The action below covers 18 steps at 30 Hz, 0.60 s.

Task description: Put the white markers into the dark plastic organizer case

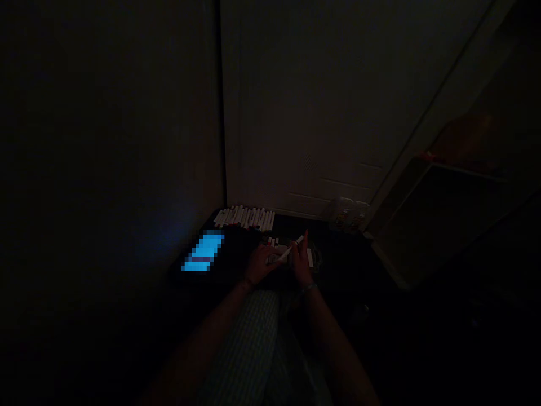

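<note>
The light is very dim, so details are hard to make out. A slim white marker [286,252] slants between my two hands above the dark tabletop. My left hand [259,264] is closed at its lower end, fingers curled inward. My right hand [301,264] grips it nearer the upper end, with one finger pointing up. Just behind and under the hands lie a few more white markers [273,241] and what looks like a clear plastic package [316,260], partly hidden by my right hand.
Many white markers [245,217] lie side by side at the back left of the dark table [372,265]. A glowing blue screen [203,251] sits at the left. Clear plastic packages [350,214] lean against the wall [304,113] at the back right. A shelf-like unit [456,175] stands farther right.
</note>
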{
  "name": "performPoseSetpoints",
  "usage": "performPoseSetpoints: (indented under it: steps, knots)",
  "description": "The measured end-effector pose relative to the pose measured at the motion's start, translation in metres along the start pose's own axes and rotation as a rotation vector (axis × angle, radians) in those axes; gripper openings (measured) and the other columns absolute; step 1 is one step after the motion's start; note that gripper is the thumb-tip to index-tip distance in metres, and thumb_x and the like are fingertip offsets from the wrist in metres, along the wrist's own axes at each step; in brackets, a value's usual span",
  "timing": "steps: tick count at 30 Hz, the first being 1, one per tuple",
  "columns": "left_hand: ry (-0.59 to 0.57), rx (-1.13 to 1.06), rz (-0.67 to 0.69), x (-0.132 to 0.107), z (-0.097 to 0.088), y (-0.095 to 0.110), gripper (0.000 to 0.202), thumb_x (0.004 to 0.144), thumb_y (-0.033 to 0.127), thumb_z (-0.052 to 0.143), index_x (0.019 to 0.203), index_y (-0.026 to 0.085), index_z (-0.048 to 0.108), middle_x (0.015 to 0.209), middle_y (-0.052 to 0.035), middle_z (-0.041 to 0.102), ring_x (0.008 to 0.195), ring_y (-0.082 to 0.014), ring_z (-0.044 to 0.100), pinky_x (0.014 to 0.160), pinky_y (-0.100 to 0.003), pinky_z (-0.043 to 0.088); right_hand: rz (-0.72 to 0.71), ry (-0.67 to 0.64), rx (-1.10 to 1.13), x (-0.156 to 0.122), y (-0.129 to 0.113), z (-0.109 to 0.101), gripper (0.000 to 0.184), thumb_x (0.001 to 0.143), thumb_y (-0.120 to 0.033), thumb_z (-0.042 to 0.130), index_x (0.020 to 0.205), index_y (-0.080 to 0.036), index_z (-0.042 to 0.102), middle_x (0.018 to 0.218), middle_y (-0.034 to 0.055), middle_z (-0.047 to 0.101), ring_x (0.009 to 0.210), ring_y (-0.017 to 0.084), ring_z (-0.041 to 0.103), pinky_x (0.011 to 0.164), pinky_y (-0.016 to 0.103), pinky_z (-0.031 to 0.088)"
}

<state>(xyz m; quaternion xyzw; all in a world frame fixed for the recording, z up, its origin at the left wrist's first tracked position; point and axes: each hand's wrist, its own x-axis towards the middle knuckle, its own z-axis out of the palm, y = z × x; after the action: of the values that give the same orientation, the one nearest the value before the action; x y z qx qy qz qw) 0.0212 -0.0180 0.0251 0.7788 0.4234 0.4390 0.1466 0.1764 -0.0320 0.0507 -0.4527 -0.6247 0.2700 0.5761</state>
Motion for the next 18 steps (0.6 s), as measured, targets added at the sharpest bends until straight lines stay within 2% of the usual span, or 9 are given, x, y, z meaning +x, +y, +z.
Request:
performPoseSetpoints:
  steps: [2,4,7,10,14,16,18]
  knots:
    - [0.028,-0.09,-0.027,0.0,0.0,0.0,0.029,0.084,0.04,0.044,0.097,0.022,0.062,0.1,-0.0037,0.063,0.097,-0.0197,0.052,0.091,-0.035,0.037,-0.038,-0.122,-0.043,0.005,-0.004,-0.004,0.065,0.089,-0.05,0.028,0.142,-0.021,0.004,0.13,0.0091,0.043,0.116,0.017,0.043,0.093,0.031,0.036]
    - [0.094,-0.199,-0.086,0.001,0.002,-0.001,0.034,0.088,0.037,0.034,0.107,0.021,0.057,0.106,-0.0048,0.061,0.1,-0.0179,0.052,0.092,-0.033,0.037,-0.069,-0.276,-0.079,0.008,-0.008,-0.008,0.065,0.089,-0.049,0.029,0.142,-0.019,0.008,0.123,0.0091,0.049,0.111,0.017,0.047,0.092,0.03,0.036]
    - [0.165,-0.338,-0.155,0.002,0.005,-0.002,0.039,0.089,0.037,0.033,0.122,0.02,0.045,0.118,-0.0056,0.054,0.107,-0.0162,0.05,0.094,-0.03,0.037,-0.063,-0.512,-0.115,0.009,-0.012,-0.009,0.066,0.089,-0.045,0.034,0.142,-0.019,0.005,0.092,0.0036,0.06,0.08,0.014,0.055,0.077,0.027,0.042]
    - [0.131,-0.391,-0.176,0.003,0.006,-0.003,0.038,0.088,0.038,0.036,0.119,0.02,0.048,0.119,-0.0054,0.054,0.107,-0.0164,0.05,0.093,-0.029,0.037,-0.033,-0.665,-0.098,0.01,-0.011,-0.006,0.068,0.088,-0.042,0.039,0.142,-0.019,0.005,0.073,-0.0026,0.056,0.061,0.01,0.048,0.062,0.022,0.04]
    - [0.086,-0.391,-0.213,0.003,0.005,-0.007,0.031,0.086,0.041,0.038,0.095,0.018,0.057,0.095,-0.004,0.061,0.09,-0.0161,0.055,0.083,-0.027,0.041,0.048,-0.656,-0.026,0.012,-0.005,-0.009,0.066,0.085,-0.042,0.045,0.14,-0.021,0.017,0.067,-0.0046,0.054,0.056,0.009,0.045,0.055,0.02,0.036]
    - [0.142,-0.381,-0.256,0.003,0.004,-0.009,0.03,0.085,0.042,0.039,0.09,0.018,0.056,0.087,-0.0023,0.06,0.084,-0.015,0.055,0.078,-0.026,0.042,0.077,-0.614,-0.004,0.009,0.0,-0.016,0.057,0.082,-0.043,0.049,0.133,-0.022,0.033,0.07,-0.0034,0.056,0.06,0.01,0.048,0.057,0.021,0.038]
    - [0.208,-0.374,-0.302,0.003,0.003,-0.011,0.029,0.085,0.043,0.039,0.087,0.019,0.055,0.082,-0.0008,0.059,0.079,-0.0141,0.054,0.073,-0.024,0.042,0.077,-0.521,-0.018,0.005,0.006,-0.023,0.043,0.08,-0.044,0.052,0.117,-0.022,0.051,0.074,-0.0016,0.057,0.066,0.012,0.05,0.06,0.022,0.039]
